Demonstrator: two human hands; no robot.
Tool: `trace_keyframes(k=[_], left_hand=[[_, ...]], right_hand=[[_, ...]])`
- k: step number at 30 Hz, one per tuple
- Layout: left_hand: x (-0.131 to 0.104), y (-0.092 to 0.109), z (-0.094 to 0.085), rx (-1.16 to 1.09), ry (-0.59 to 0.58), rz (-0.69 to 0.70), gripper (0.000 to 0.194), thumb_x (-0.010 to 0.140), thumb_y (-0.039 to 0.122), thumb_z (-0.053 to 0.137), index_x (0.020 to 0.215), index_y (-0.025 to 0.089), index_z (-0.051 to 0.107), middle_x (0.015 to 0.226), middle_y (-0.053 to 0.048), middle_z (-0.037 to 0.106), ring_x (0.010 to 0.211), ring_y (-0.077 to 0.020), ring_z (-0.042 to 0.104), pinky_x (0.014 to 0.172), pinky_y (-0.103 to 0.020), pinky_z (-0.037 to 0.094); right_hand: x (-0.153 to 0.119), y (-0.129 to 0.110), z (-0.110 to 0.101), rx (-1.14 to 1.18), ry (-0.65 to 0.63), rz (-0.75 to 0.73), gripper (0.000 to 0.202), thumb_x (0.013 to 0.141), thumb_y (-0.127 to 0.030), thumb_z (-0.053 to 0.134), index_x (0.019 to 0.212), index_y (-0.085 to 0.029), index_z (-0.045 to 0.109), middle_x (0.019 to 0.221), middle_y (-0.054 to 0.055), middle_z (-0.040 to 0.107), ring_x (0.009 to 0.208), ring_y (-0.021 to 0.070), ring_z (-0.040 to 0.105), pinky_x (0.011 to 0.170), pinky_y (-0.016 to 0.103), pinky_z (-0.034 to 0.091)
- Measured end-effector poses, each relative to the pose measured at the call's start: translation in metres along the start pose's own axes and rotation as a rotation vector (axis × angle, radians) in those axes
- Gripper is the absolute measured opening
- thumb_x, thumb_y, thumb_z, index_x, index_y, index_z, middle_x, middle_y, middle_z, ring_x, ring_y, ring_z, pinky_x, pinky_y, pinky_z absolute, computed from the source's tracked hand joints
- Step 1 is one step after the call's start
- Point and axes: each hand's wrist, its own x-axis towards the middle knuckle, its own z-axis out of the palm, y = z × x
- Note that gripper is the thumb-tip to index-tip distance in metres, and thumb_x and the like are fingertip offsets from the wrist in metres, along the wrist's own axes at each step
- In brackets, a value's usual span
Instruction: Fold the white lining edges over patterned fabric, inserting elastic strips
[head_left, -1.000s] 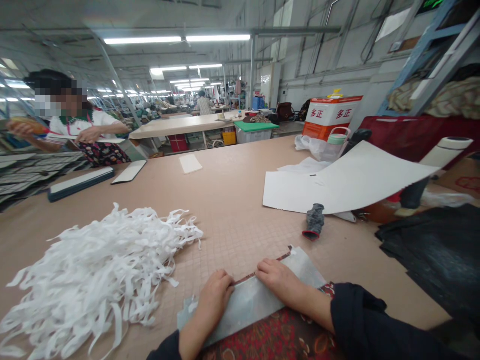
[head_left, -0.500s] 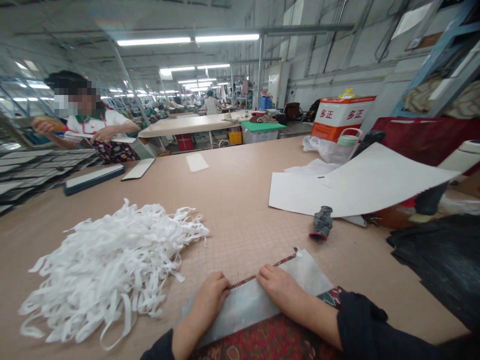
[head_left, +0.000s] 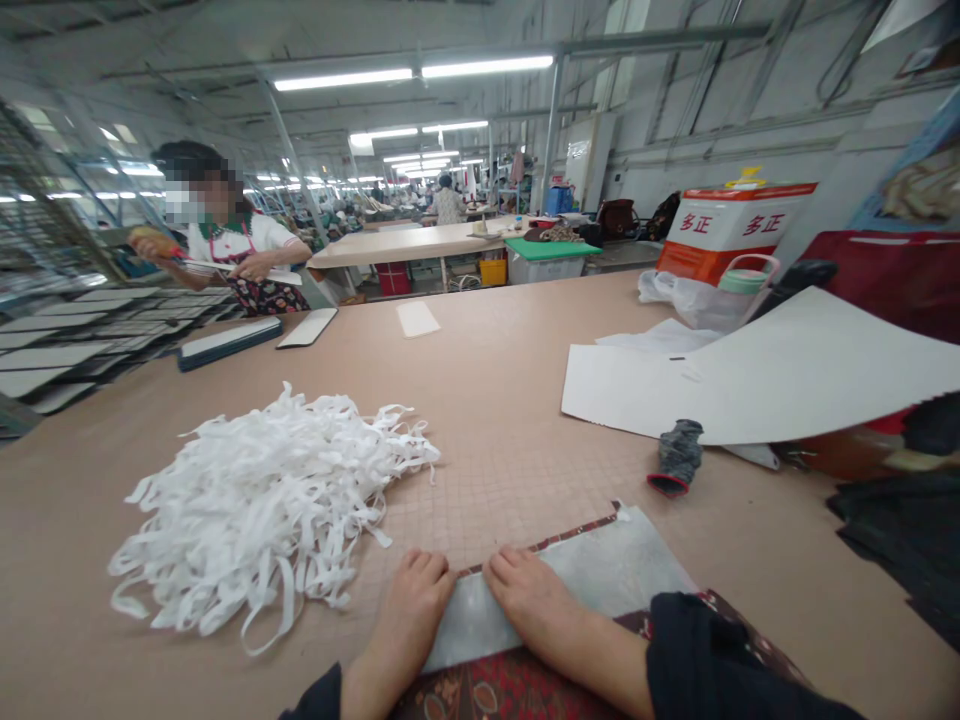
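Dark red patterned fabric (head_left: 480, 690) lies at the front of the table, with a pale greyish strip of backing (head_left: 607, 565) along its far side. A narrow patterned edge of the fabric shows folded over the strip's far border. My left hand (head_left: 416, 600) is closed at the left part of that border, fingers curled over the edge. Close beside it, my right hand (head_left: 525, 595) is closed on the same edge, its fingertips curled down. The fingertips of both hands are partly hidden. To the left lies a loose heap of white fabric ribbons (head_left: 277, 500).
A grey knit sleeve with a red rim (head_left: 677, 457) lies beyond the fabric, near a large curved white sheet (head_left: 720, 385). Black material (head_left: 900, 530) sits at right. A co-worker (head_left: 240, 250) stands across the table (head_left: 495, 400), near stacked pale panels (head_left: 232, 343).
My right hand has slid left along the folded edge, closer to my left hand. The view has turned slightly left, so the surroundings appear shifted right.
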Motion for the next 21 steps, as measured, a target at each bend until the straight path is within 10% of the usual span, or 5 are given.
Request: trace_keyframes(k=[12, 21], left_hand=[[-0.020, 0.003, 0.004, 0.156, 0.156, 0.025, 0.020, 0.087, 0.012, 0.042, 0.087, 0.020, 0.060, 0.077, 0.001, 0.058, 0.084, -0.0162, 0.052, 0.106, -0.047, 0.015], [-0.047, -0.001, 0.007, 0.130, 0.207, -0.065, 0.029, 0.083, 0.006, 0.042, 0.103, 0.021, 0.058, 0.100, -0.003, 0.062, 0.098, -0.0209, 0.051, 0.099, -0.044, 0.027]], right_hand=[[0.022, -0.024, 0.012, 0.058, 0.001, -0.060, 0.006, 0.080, -0.015, 0.056, 0.087, -0.015, 0.058, 0.085, 0.006, 0.058, 0.077, 0.0192, 0.050, 0.065, 0.031, 0.037], [0.039, -0.024, -0.010, 0.213, -0.133, 0.071, 0.011, 0.081, -0.010, 0.052, 0.083, -0.017, 0.059, 0.085, 0.003, 0.059, 0.081, 0.0171, 0.051, 0.067, 0.027, 0.038]])
